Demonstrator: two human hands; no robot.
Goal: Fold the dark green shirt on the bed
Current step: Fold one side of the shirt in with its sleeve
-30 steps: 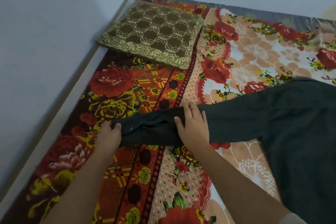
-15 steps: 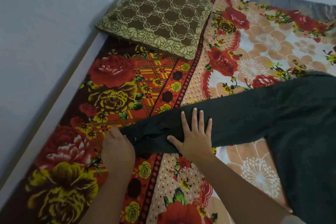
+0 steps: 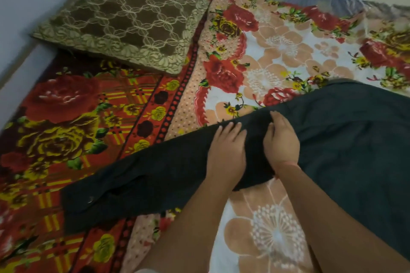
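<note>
Across the near right part of the bed (image 3: 288, 51), which is covered by a floral blanket (image 3: 66, 135) in red, yellow and peach, lies the dark green shirt (image 3: 355, 150); its body spreads toward the right edge and runs out of view there, so how that side lies cannot be told. One long sleeve (image 3: 144, 179) reaches out flat toward the near left corner of the bed, ending in a cuff (image 3: 88, 204) with what looks like a small button. A brown patterned cushion (image 3: 124, 22) sits well apart at the far left corner, against the wall.

Judging by this, the fold is at an early stage: the sleeve is laid straight and smooth but not yet turned in over the body, and no crease or stacked layer shows in the body. Left to do, it seems, are bringing this sleeve across, dealing with the other sleeve, and folding the body down.

Both hands work side by side where the sleeve meets the body. Her or his left hand (image 3: 226, 150) rests palm down, fingers spread flat on the cloth. That person's right hand (image 3: 280, 144) is curled, pinching a bunched ridge of shirt fabric beside it.

No brand, label or writing can be read anywhere
</note>
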